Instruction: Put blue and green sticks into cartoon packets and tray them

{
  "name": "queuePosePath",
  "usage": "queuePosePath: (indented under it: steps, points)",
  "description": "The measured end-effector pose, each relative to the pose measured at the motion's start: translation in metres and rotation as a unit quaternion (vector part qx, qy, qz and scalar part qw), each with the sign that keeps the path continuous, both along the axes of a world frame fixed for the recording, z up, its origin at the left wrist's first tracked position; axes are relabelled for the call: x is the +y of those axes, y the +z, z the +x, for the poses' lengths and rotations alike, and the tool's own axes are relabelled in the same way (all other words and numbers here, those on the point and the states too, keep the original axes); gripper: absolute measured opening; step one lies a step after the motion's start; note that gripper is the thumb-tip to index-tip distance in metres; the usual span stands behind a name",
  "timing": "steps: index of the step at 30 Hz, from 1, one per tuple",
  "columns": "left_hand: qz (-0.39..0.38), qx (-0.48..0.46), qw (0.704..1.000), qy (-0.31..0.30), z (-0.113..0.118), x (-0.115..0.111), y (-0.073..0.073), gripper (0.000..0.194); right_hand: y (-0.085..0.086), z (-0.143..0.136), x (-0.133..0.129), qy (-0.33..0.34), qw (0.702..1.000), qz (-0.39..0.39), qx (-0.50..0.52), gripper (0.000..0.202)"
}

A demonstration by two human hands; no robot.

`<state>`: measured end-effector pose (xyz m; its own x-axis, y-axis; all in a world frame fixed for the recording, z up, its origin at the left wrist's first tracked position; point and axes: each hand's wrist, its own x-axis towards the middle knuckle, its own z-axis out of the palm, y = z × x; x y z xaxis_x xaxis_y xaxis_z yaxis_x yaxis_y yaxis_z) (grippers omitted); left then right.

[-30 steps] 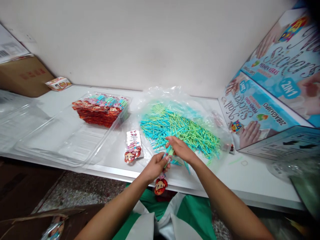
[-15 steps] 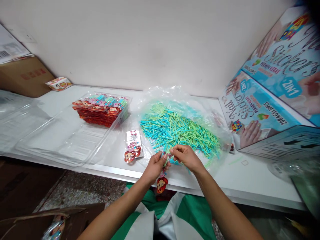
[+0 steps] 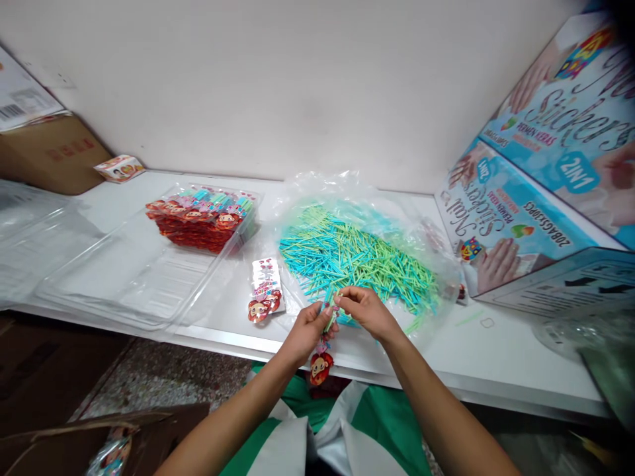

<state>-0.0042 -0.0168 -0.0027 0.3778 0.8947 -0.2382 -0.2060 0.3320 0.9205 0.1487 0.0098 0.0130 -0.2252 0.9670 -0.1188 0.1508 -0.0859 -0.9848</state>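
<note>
My left hand (image 3: 308,330) is closed around a small cartoon packet (image 3: 321,367), whose red-haired head hangs down past the table's front edge. Pale green sticks show at the packet's upper part, between my hands. My right hand (image 3: 366,311) has its fingertips pinched together at that upper end, touching or nearly touching my left fingers; what exactly they pinch is too small to tell. Just beyond both hands lies a heap of thin blue and green sticks (image 3: 347,254) on a clear plastic bag (image 3: 317,182). Left of my hands, a few similar cartoon cards (image 3: 266,291) lie overlapped on the table.
A clear tray holds a stack of filled cartoon packets (image 3: 198,225). An open clear plastic tray (image 3: 124,291) lies in front of it. Printed blue boxes (image 3: 526,218) stand at the right, a brown carton (image 3: 54,152) and a small box (image 3: 120,168) at the left. A wall closes the back.
My hands stay almost in place, with only slight finger movement at the packet's upper end. The view has shifted very slightly.
</note>
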Motion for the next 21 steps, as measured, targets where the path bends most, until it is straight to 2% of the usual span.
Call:
queuePosePath:
  steps: [10,14,21]
  points:
    - [-0.055,-0.041,0.998,-0.012,0.0005,-0.0014,0.0011,0.031,-0.0026,-0.0019,0.0006,0.001,0.998,0.02,-0.051,0.008]
    - [-0.092,-0.082,0.992,-0.011,0.001,-0.002,0.0008,0.032,-0.0021,-0.0037,-0.0017,-0.013,0.999,0.005,-0.033,0.022]
    - [-0.111,-0.097,0.989,-0.019,-0.0022,-0.0022,0.0023,0.031,-0.0006,-0.0042,-0.0025,-0.001,0.999,0.029,-0.043,0.02]
